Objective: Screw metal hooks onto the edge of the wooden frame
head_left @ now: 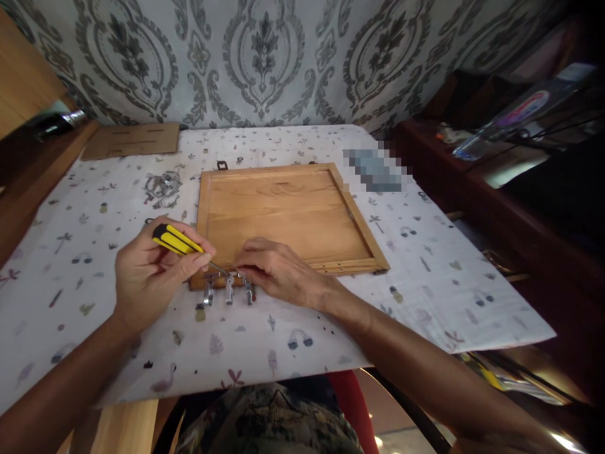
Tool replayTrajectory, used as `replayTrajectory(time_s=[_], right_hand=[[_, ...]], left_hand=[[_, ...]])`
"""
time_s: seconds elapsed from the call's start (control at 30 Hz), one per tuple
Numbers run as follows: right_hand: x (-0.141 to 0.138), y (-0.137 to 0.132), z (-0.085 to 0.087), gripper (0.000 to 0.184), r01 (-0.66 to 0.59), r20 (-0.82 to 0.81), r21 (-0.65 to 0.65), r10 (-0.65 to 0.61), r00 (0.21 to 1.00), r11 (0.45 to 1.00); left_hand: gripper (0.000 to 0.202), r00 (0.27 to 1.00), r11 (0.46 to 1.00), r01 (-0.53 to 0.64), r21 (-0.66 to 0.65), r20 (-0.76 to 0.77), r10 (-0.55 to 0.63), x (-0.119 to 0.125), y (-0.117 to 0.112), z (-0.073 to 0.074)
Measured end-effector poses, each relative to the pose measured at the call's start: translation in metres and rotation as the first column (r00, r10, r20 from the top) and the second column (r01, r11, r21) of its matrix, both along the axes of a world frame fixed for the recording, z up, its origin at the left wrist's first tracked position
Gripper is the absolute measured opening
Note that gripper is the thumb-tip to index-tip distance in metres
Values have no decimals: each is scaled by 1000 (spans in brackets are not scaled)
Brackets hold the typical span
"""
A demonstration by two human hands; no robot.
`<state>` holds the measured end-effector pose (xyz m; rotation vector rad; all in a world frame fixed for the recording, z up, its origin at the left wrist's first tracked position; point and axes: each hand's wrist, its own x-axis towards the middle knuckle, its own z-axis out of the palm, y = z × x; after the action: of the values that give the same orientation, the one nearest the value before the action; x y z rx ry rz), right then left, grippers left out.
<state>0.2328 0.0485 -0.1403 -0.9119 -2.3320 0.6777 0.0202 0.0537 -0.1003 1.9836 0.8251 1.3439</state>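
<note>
Fingers, left: curled round the yellow-and-black screwdriver (177, 240) handle, thumb and forefinger pinching it near the shaft, so my left hand (146, 268) is closed on the tool
Fingers, right: pressed together and laid flat over the near edge of the wooden frame (283, 214), fingertips (246, 268) down at the hardware; I can't tell if they're actually nipping a screw or just steadying, it's too small to see
Right hand: my right hand (278, 268) rests on the frame's bottom rail, wrist trailing off to the right
Screwdriver tip: angled down and right, landing at the row of metal hooks (228, 291), about at the middle one
Hooks: three silvery ones hanging off the near edge of the frame, side by side, just below both hands
Frame: lies flat in the middle of the patterned tablecloth (425, 277), back side up by the look of it, small hanger tab at its far edge
Other stuff: pile of metal bits (163, 188) well off to the far left of the frame, cardboard sheet (132, 140) at the table's back corner
Step, my guess: driving or loosening a screw on the hook strip
Next move, my guess: keep the tip seated square in the screw head and push down while turning, with the right hand holding the strip from sliding
</note>
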Motion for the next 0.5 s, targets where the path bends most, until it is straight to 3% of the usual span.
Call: replayTrajectory(time_s=[0.2, 0.5], right_hand=[[-2, -1, 2, 21, -25, 20, -50, 26, 999, 998], [0, 3, -1, 22, 5, 50, -41, -3, 999, 999]], left_hand=[[20, 979, 992, -32, 126, -195, 57, 1, -3, 3], [12, 970, 996, -15, 82, -241, 34, 6, -1, 9]])
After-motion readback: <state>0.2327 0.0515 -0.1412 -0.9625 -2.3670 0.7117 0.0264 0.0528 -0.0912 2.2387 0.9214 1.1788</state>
